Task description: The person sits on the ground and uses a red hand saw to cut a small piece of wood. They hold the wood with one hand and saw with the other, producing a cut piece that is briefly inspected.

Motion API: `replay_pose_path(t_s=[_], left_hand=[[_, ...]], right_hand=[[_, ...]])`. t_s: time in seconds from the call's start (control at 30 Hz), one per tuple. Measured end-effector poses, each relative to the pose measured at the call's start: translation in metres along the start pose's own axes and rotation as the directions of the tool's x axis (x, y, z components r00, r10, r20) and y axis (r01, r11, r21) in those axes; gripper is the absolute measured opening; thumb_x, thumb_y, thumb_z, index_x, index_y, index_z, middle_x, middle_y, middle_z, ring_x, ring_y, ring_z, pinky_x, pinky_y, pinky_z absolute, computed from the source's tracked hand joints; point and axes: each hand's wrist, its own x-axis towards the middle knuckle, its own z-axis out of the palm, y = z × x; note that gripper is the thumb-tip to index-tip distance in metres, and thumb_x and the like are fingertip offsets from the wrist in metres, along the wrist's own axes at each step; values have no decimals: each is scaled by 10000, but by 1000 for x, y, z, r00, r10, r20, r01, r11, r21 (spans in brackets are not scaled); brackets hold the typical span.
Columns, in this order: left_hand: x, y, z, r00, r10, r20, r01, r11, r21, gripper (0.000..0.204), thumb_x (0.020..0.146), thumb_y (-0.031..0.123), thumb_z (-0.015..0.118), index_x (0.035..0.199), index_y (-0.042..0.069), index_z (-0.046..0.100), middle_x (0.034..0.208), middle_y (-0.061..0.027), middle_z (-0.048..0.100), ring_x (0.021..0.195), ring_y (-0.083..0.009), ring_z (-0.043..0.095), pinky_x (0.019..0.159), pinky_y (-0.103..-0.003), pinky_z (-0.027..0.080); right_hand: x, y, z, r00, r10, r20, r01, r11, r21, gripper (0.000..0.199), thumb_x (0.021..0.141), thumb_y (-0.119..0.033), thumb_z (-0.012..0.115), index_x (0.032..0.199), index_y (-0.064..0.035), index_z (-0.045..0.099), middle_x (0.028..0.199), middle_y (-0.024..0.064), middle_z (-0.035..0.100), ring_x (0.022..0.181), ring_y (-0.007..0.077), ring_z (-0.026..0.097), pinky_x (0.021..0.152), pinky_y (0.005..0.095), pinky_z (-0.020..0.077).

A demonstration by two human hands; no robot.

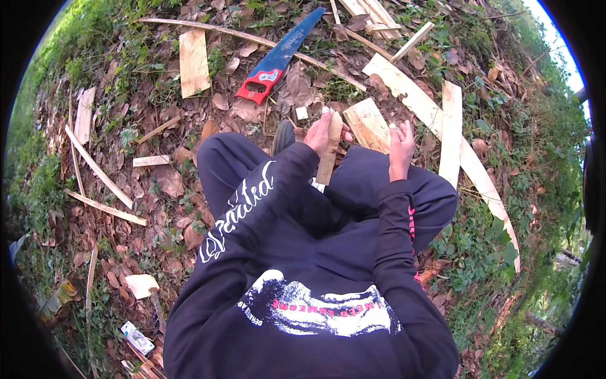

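In front of my crossed legs, my left hand (320,134) is closed around a narrow, flat strip of brown wood (327,158). The strip stands lengthwise above my lap, its lower end near my shin. My right hand (401,150) is apart from it, above my right thigh, with fingers curled toward the thumb. Whether anything small lies in that pinch I cannot make out. Between the hands and just beyond them lies a pale rectangular board (367,125). A small square wood offcut (302,113) is beside my left fingertips.
A handsaw (282,54) with a blue blade and red handle lies ahead on the leafy ground. Long pale planks (451,132) cross at the right. Another board (194,63) and thin strips (100,166) lie leftward. A small printed packet (137,337) is at lower left.
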Motion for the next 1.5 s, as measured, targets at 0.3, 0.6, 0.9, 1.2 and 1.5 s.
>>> replay_pose_path(t_s=[0.3,0.6,0.9,1.2,1.5], left_hand=[[22,14,-22,971,-22,-238,107,930,351,520,1005,485,493,1090,-14,614,834,-57,610,811,-170,628,751,-327,535],[77,30,-102,644,529,-553,549,183,815,473,789,358,723,1115,42,587,1158,-185,534,1143,-388,503,939,-517,420],[106,44,-107,582,536,-612,685,83,724,491,817,353,707,1171,32,594,1224,-189,524,1193,-397,472,976,-526,409],[120,49,-106,734,471,-490,599,-107,794,439,754,378,682,1058,63,644,1167,-172,644,1186,-415,494,1061,-568,311],[130,43,-128,675,456,-580,466,346,815,538,829,383,586,1189,-17,583,1016,-303,672,951,-425,671,845,-475,511]], right_hand=[[-41,-42,59,766,-63,639,74,997,10,371,920,-234,641,1185,25,618,1004,184,701,889,251,687,796,338,520],[43,-4,68,888,-393,239,440,578,-687,419,841,-170,653,1258,-138,627,1055,114,528,1016,307,540,855,443,455],[76,15,61,907,-362,215,412,657,-631,462,856,-149,624,1317,-133,603,1018,122,566,964,305,579,818,435,495],[99,13,45,912,-345,222,410,751,-518,313,869,-140,608,1173,-106,671,1020,154,603,959,338,615,838,434,514],[109,11,43,913,-229,338,390,738,-551,275,877,-184,635,1136,-94,647,1060,158,606,1004,335,612,865,437,513]])
